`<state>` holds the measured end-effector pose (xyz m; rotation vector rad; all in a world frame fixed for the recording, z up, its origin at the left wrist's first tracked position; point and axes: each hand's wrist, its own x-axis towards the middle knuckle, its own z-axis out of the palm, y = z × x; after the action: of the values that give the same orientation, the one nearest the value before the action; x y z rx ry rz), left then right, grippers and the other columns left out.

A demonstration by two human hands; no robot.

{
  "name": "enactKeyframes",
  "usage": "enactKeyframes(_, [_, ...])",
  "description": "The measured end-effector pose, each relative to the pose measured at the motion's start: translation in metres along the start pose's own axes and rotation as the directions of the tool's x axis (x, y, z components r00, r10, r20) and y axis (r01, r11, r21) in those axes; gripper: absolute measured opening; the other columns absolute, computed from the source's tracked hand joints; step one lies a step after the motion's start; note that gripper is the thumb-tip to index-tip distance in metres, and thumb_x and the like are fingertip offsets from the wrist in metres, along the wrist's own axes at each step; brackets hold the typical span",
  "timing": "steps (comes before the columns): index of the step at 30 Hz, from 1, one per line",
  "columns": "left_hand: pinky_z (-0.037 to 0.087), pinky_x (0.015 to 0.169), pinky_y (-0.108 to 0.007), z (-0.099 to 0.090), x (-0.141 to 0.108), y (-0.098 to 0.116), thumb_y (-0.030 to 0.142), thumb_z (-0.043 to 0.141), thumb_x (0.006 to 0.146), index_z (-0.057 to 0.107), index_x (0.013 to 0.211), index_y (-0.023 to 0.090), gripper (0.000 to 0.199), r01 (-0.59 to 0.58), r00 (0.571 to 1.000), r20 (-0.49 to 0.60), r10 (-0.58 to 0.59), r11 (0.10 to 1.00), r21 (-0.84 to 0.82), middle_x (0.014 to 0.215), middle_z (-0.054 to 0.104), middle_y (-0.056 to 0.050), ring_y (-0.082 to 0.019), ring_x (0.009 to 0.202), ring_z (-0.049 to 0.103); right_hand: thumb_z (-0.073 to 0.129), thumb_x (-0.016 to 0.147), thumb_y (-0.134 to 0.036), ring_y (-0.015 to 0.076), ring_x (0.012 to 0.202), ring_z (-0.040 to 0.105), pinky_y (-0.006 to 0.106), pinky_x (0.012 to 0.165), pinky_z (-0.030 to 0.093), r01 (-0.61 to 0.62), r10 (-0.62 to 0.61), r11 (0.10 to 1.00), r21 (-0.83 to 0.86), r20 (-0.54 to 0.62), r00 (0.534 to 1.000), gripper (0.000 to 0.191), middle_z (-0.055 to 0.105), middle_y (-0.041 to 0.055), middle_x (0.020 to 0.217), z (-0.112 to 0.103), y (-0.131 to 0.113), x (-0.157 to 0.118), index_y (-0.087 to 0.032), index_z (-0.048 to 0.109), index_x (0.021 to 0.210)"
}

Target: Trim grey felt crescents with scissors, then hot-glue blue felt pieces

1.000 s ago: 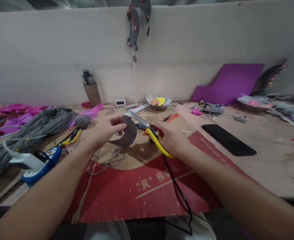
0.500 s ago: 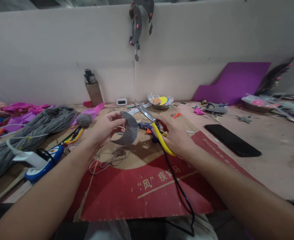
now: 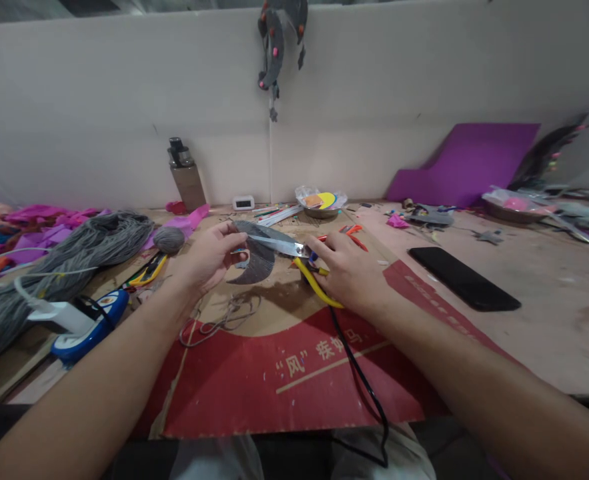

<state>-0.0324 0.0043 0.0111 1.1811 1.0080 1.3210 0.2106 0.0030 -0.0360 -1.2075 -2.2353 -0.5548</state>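
Observation:
My left hand (image 3: 218,253) pinches the upper end of a crescent (image 3: 259,263) wrapped in grey yarn, its surface ridged with strands. In my right hand (image 3: 351,270) is a pair of scissors (image 3: 281,247) with a yellow handle showing below the fingers. Their silver blades point left and lie across the upper part of the crescent, with the tip close to my left fingertips. Whether they touch the yarn I cannot tell. Beneath the hands, a loose grey strand (image 3: 224,317) curls on the cardboard (image 3: 234,393). Part of a dark corded tool is hidden behind my right hand.
A grey yarn hank (image 3: 99,247), a yarn ball (image 3: 169,240) and a yellow cutter (image 3: 150,270) lie left, near a blue-and-white power strip (image 3: 91,327). A black cord (image 3: 359,373) crosses the cardboard. A phone (image 3: 464,279) lies right; a bottle (image 3: 188,180) stands behind.
The scissors have swung lower and leftward, so their blades now cross the crescent instead of pointing up beside it. My left hand keeps its hold, nearly still.

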Motion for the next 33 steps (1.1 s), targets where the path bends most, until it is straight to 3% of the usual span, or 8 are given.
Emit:
enactKeyframes(7, [0.041, 0.054, -0.021, -0.002, 0.003, -0.004, 0.015, 0.073, 0.067, 0.064, 0.081, 0.014, 0.017, -0.036, 0.999, 0.031, 0.037, 0.999, -0.023, 0.077, 0.064, -0.001, -0.009, 0.063, 0.057, 0.049, 0.093, -0.039, 0.0260, 0.088, 0.055, 0.035, 0.071, 0.043, 0.005, -0.006, 1.000, 0.013, 0.028, 1.000, 0.040, 0.060, 0.0131, 0.099, 0.002, 0.001, 0.000, -0.021, 0.054, 0.129])
enactKeyframes(16, [0.043, 0.056, -0.020, -0.007, 0.005, -0.005, 0.014, 0.075, 0.065, 0.067, 0.087, 0.013, 0.024, 0.006, 0.999, 0.036, -0.003, 0.995, -0.104, 0.075, 0.065, -0.001, -0.008, 0.062, 0.057, 0.047, 0.095, -0.037, 0.0260, 0.092, 0.056, 0.034, 0.073, 0.043, 0.007, -0.007, 1.000, 0.007, 0.027, 1.000, 0.038, 0.062, 0.0129, 0.101, -0.001, 0.000, 0.001, -0.021, 0.056, 0.128])
enactKeyframes(21, [0.043, 0.056, -0.020, -0.006, 0.006, -0.008, 0.013, 0.074, 0.065, 0.068, 0.089, 0.014, 0.025, 0.043, 0.999, 0.022, -0.041, 0.993, -0.107, 0.077, 0.066, -0.001, -0.008, 0.062, 0.057, 0.051, 0.092, -0.036, 0.0245, 0.089, 0.059, 0.033, 0.071, 0.043, -0.062, 0.046, 0.987, 0.147, 0.108, 0.993, 0.039, 0.062, 0.0124, 0.103, 0.003, -0.004, 0.000, -0.020, 0.057, 0.127])
enactKeyframes(25, [0.042, 0.053, -0.020, 0.000, 0.004, -0.013, 0.011, 0.072, 0.063, 0.067, 0.085, 0.014, 0.023, 0.101, 0.993, -0.049, -0.109, 0.986, -0.136, 0.073, 0.064, 0.000, -0.008, 0.060, 0.056, 0.054, 0.090, -0.034, 0.0245, 0.090, 0.060, 0.033, 0.072, 0.044, -0.132, 0.097, 0.955, 0.265, 0.138, 0.986, 0.034, 0.062, 0.0116, 0.105, 0.005, -0.004, 0.000, -0.021, 0.060, 0.120])
enactKeyframes(28, [0.041, 0.051, -0.020, 0.005, 0.002, -0.017, 0.012, 0.073, 0.059, 0.064, 0.079, 0.013, 0.022, 0.092, 0.992, -0.076, -0.102, 0.988, -0.126, 0.072, 0.062, 0.000, -0.008, 0.060, 0.055, 0.060, 0.086, -0.035, 0.0214, 0.084, 0.060, 0.033, 0.073, 0.046, -0.246, 0.202, 0.831, 0.500, 0.141, 0.969, 0.033, 0.064, 0.0085, 0.099, 0.007, -0.004, 0.003, -0.020, 0.060, 0.115])
enactKeyframes(31, [0.042, 0.051, -0.020, 0.013, -0.002, -0.019, 0.014, 0.076, 0.057, 0.060, 0.075, 0.013, 0.024, 0.030, 0.994, -0.100, -0.038, 0.996, -0.083, 0.072, 0.061, 0.000, -0.009, 0.060, 0.054, 0.063, 0.082, -0.045, 0.0165, 0.071, 0.057, 0.030, 0.064, 0.046, -0.382, 0.370, 0.517, 0.766, 0.202, 0.907, 0.039, 0.062, 0.0025, 0.083, 0.006, -0.009, 0.009, -0.020, 0.057, 0.112])
enactKeyframes(33, [0.042, 0.051, -0.021, 0.020, -0.006, -0.020, 0.015, 0.077, 0.058, 0.058, 0.076, 0.015, 0.026, -0.033, 0.993, -0.111, 0.027, 0.998, -0.050, 0.073, 0.061, 0.001, -0.009, 0.060, 0.053, 0.067, 0.078, -0.050, 0.0130, 0.064, 0.053, 0.027, 0.056, 0.044, -0.386, 0.435, 0.291, 0.875, 0.239, 0.868, 0.047, 0.058, -0.0004, 0.081, 0.004, -0.015, 0.013, -0.021, 0.052, 0.111])
